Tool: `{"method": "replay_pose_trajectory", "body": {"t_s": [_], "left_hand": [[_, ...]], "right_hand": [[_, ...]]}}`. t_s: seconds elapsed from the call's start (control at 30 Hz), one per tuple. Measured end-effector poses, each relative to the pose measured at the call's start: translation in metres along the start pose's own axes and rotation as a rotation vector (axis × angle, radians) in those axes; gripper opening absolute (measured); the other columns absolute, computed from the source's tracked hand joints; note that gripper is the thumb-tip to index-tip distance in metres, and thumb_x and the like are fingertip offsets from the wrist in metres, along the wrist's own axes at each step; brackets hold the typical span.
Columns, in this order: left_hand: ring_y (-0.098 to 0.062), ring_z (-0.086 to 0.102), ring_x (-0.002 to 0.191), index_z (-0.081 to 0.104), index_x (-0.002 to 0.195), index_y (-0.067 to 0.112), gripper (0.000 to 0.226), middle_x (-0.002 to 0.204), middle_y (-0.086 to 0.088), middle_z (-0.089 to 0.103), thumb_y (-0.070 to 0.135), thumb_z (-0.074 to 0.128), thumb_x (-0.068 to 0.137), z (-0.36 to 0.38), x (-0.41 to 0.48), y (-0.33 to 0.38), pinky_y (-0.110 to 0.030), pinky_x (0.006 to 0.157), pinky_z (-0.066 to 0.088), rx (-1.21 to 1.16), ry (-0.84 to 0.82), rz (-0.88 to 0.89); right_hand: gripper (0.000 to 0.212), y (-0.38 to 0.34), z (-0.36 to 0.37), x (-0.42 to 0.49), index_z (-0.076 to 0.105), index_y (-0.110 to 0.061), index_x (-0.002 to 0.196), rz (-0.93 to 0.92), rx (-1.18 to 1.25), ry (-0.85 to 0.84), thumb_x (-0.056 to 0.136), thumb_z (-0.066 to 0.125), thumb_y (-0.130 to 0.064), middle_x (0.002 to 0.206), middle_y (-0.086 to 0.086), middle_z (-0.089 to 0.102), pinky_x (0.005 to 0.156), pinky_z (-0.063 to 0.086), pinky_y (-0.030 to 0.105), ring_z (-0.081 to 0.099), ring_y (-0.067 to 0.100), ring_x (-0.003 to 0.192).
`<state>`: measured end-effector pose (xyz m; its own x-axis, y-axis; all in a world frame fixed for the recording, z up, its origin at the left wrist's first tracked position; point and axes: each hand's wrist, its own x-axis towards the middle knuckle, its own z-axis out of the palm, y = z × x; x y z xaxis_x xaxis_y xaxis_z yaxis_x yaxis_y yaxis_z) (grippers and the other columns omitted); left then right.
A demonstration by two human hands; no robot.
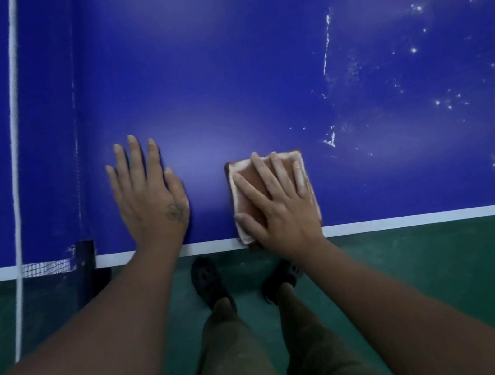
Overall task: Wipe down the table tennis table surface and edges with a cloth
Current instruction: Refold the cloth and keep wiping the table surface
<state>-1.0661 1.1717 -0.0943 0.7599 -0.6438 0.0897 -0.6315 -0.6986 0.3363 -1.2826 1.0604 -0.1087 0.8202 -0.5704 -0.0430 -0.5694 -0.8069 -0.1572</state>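
Our right hand (278, 205) flat, fingers spread, pressing folded cloth (241, 188) onto blue table (221, 77) beside white edge line (441, 216). Our left hand (149, 197) open, palm down, left of cloth. White specks (427, 59) beyond right hand.

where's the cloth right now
In the head view the cloth lies flat under the right hand at the near white edge of the table, with the left hand beside it, nearer the net.

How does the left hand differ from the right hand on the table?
The left hand lies flat on the bare blue table; the right hand presses the folded cloth. The left hand is nearer the net; the right hand nearer the white specks. Both have straight fingers.
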Motion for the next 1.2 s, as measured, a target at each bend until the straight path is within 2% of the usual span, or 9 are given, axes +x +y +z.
{"method": "replay_pose_trajectory", "body": {"t_s": [0.17,0.33,0.43,0.63,0.8,0.93,1.03,1.13,1.2], "left_hand": [[-0.039,0.025,0.166,0.05,0.161,0.007,0.056,0.176,-0.017,0.034,0.025,0.049,0.109,0.021,-0.011,0.084,-0.058,0.136,0.013,-0.139,0.02,0.018],[-0.036,0.016,0.168,0.038,0.169,0.018,0.057,0.18,-0.011,0.024,0.035,0.034,0.115,0.048,-0.014,0.124,-0.056,0.137,0.011,0.024,-0.002,-0.024],[-0.036,0.017,0.168,0.038,0.169,0.019,0.055,0.18,-0.011,0.025,0.032,0.033,0.116,0.051,-0.014,0.122,-0.055,0.137,0.011,0.048,0.013,-0.02],[-0.034,0.021,0.167,0.049,0.164,0.016,0.049,0.177,-0.01,0.033,0.026,0.04,0.117,0.05,-0.013,0.123,-0.053,0.137,0.014,-0.017,0.035,-0.046],[-0.031,0.02,0.168,0.051,0.163,0.018,0.048,0.177,-0.007,0.033,0.028,0.044,0.116,0.049,-0.012,0.127,-0.052,0.137,0.014,-0.035,0.033,-0.084],[-0.028,0.018,0.169,0.049,0.164,0.02,0.052,0.179,-0.005,0.03,0.039,0.046,0.115,0.05,-0.012,0.128,-0.05,0.138,0.012,-0.001,0.03,-0.085],[-0.028,0.017,0.169,0.048,0.165,0.022,0.055,0.179,-0.004,0.029,0.044,0.046,0.114,0.051,-0.011,0.126,-0.049,0.138,0.011,0.017,0.02,-0.09],[-0.028,0.016,0.169,0.046,0.165,0.022,0.055,0.18,-0.004,0.028,0.043,0.045,0.114,0.051,-0.011,0.127,-0.05,0.138,0.011,0.028,0.015,-0.092],[-0.028,0.016,0.169,0.045,0.166,0.022,0.053,0.18,-0.005,0.028,0.039,0.041,0.116,0.052,-0.011,0.127,-0.051,0.138,0.012,0.035,0.02,-0.086]], "right_hand": [[0.068,0.105,-0.015,-0.052,0.037,-0.034,0.166,0.049,-0.052,0.024,0.106,0.044,-0.066,0.18,0.0,0.013,0.129,0.014,0.068,0.01,0.031,0.167],[0.067,0.178,-0.032,-0.084,0.037,-0.028,0.167,0.103,-0.062,0.001,0.109,0.038,-0.062,0.18,0.005,0.017,0.128,0.016,0.07,0.014,0.034,0.166],[0.066,0.168,-0.028,-0.08,0.038,-0.03,0.167,0.068,-0.078,-0.002,0.109,0.042,-0.06,0.179,0.006,0.017,0.127,0.017,0.071,0.015,0.036,0.166],[0.063,0.092,-0.016,-0.008,0.04,-0.035,0.165,-0.083,0.041,0.02,0.108,0.042,-0.062,0.18,0.001,0.016,0.128,0.014,0.068,0.009,0.031,0.167],[0.064,0.111,-0.017,0.037,0.04,-0.037,0.165,-0.107,0.074,0.061,0.107,0.043,-0.064,0.179,-0.001,0.018,0.131,0.011,0.063,0.01,0.027,0.167],[0.063,0.178,-0.026,0.033,0.045,-0.035,0.163,0.012,0.003,0.118,0.106,0.046,-0.062,0.178,-0.001,0.024,0.129,0.016,0.065,0.018,0.028,0.166],[0.063,0.227,-0.037,0.016,0.041,-0.031,0.165,0.159,-0.056,0.119,0.109,0.043,-0.06,0.179,0.002,0.021,0.129,0.015,0.066,0.015,0.03,0.166],[0.063,0.234,-0.042,0.0,0.04,-0.027,0.166,0.286,-0.089,0.099,0.11,0.04,-0.056,0.179,0.005,0.019,0.129,0.013,0.068,0.013,0.033,0.166],[0.062,0.213,-0.041,-0.002,0.045,-0.026,0.163,0.29,-0.088,0.083,0.109,0.043,-0.056,0.179,0.007,0.02,0.128,0.012,0.069,0.014,0.035,0.166]]}}
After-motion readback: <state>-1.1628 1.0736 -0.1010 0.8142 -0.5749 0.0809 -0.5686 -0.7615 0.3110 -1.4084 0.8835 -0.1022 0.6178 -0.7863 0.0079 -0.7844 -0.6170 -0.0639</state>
